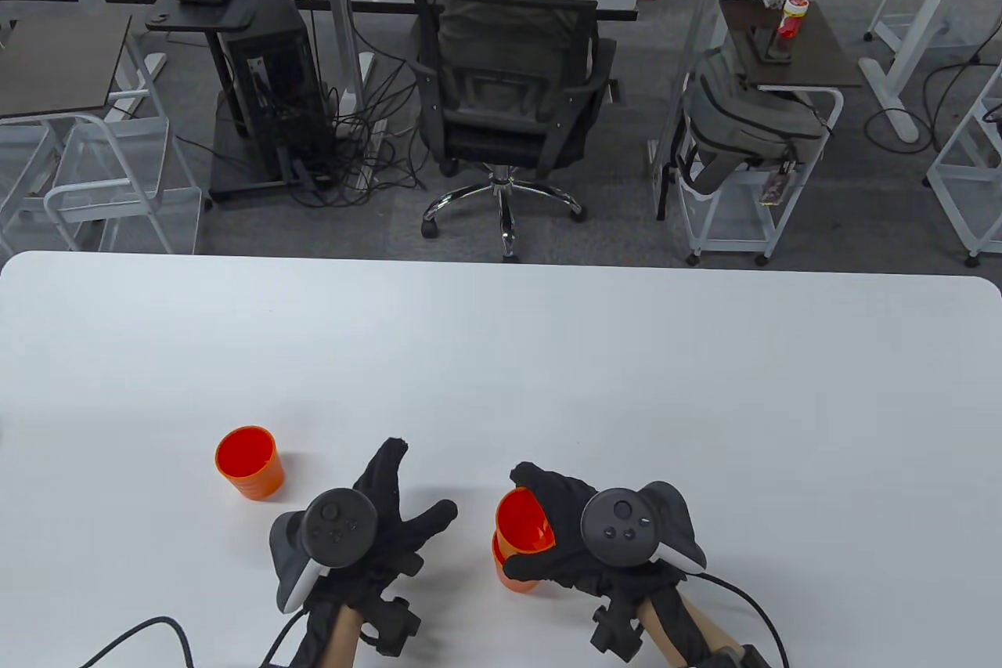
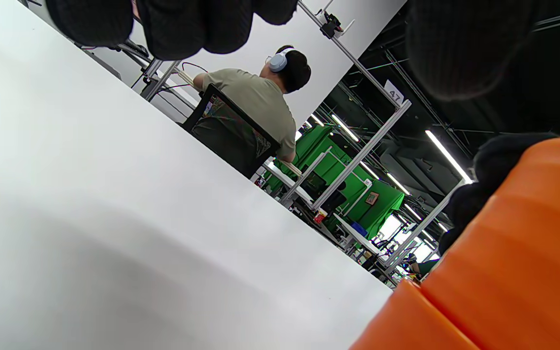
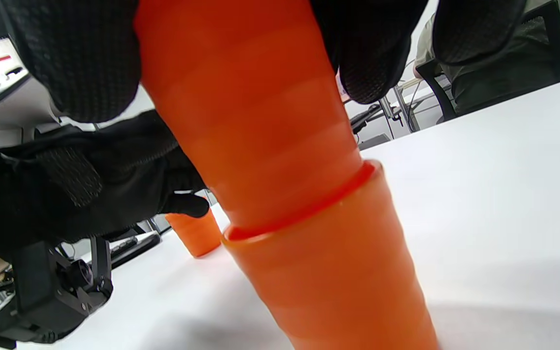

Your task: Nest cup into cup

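Note:
My right hand (image 1: 540,523) grips an orange cup (image 1: 523,521) around its upper wall. That cup sits partly inside a second orange cup (image 1: 513,572) standing on the white table (image 1: 626,402). The right wrist view shows the upper cup (image 3: 251,107) reaching into the lower cup (image 3: 328,262) past its rim. A third orange cup (image 1: 250,462) stands alone at the left, and shows small in the right wrist view (image 3: 195,233). My left hand (image 1: 399,500) is open with fingers spread, just left of the stacked cups and not touching them. The stacked cups (image 2: 503,262) fill the left wrist view's lower right corner.
The table's far edge (image 1: 501,265) runs across the middle of the table view. Beyond it a person sits in a black office chair (image 1: 509,104), with desks, a computer tower and carts around.

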